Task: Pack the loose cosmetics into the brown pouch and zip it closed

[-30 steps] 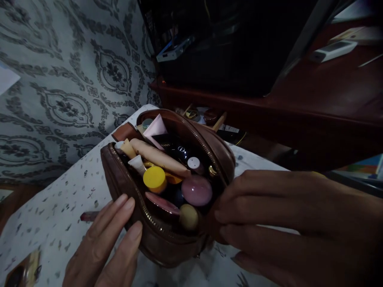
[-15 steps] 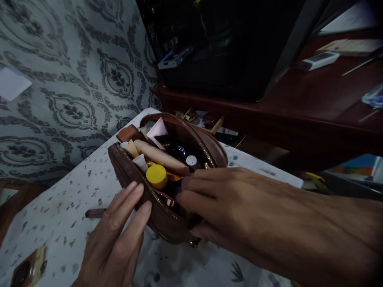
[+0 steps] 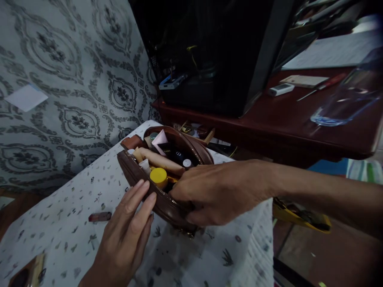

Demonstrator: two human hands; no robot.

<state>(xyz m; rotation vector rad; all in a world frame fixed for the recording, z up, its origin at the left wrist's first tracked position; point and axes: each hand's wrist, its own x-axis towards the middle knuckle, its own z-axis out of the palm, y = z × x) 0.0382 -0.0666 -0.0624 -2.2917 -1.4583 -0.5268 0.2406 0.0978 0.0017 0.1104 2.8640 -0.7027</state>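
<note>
A brown zippered makeup bag [image 3: 167, 213] stands unzipped on the patterned tablecloth. My left hand [image 3: 127, 227] rests its outstretched fingertips against the near side of the bag, holding nothing. Into the bag's right end reaches my right hand [image 3: 212, 195]; its fingertips are hidden inside, so I cannot see whether they grip anything. Close to those fingers is a jar with a yellow lid [image 3: 158, 177]. Around it are a beige pouch-like item [image 3: 161, 160], a small white tube [image 3: 145, 166], a pink tube [image 3: 160, 140], a white-capped item [image 3: 187, 163] and a glossy black case [image 3: 176, 154].
A dark reddish lipstick-like tube [image 3: 99, 216] lies left of my left hand. At the lower left is a palette-like case [image 3: 26, 273]. Behind the bag stand a black screen [image 3: 203, 59] and a dark red desk [image 3: 263, 123] with a clear container [image 3: 338, 115] and screwdriver [image 3: 326, 84].
The view has shifted, bringing more of the desk and floor at right into sight. My right hand stays in the bag, with its fingers deeper inside. My left hand stays against the bag.
</note>
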